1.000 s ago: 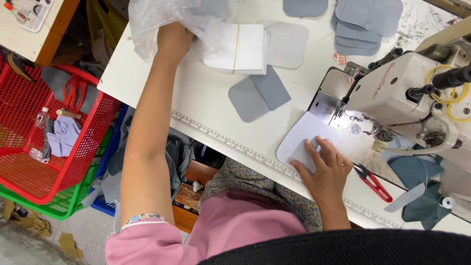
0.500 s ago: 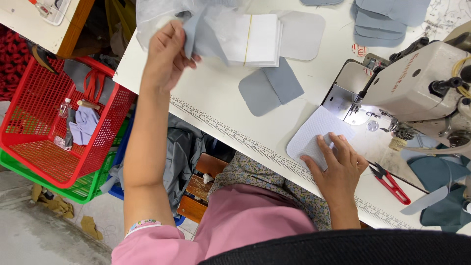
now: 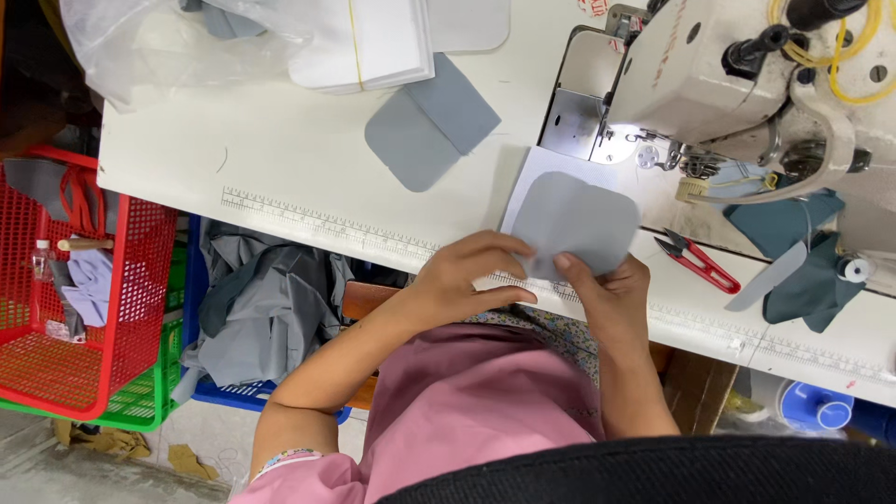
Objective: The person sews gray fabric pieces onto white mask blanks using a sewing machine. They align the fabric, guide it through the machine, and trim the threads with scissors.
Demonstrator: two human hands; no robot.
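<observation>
Both my hands hold a grey rounded fabric piece [image 3: 577, 224] at the near edge of the white table [image 3: 280, 177]. My left hand [image 3: 467, 275] pinches its lower left corner. My right hand [image 3: 607, 289] grips its lower edge from below. The piece lies over a white sheet [image 3: 541, 173] in front of the sewing machine [image 3: 737, 84], whose lamp lights the needle plate [image 3: 583, 103]. Two more grey fabric pieces [image 3: 434, 126] lie overlapped further left on the table.
Red-handled thread snips [image 3: 700, 261] lie right of the piece. A white stack with a rubber band [image 3: 364, 42] and a clear plastic bag [image 3: 159, 42] sit at the far side. A red basket [image 3: 84, 289] and a blue crate with grey cloth [image 3: 261, 308] stand below left.
My left hand has left the plastic bag at the far left and come back to the table's near edge. Both hands now hold the grey piece, which my right hand alone pressed before.
</observation>
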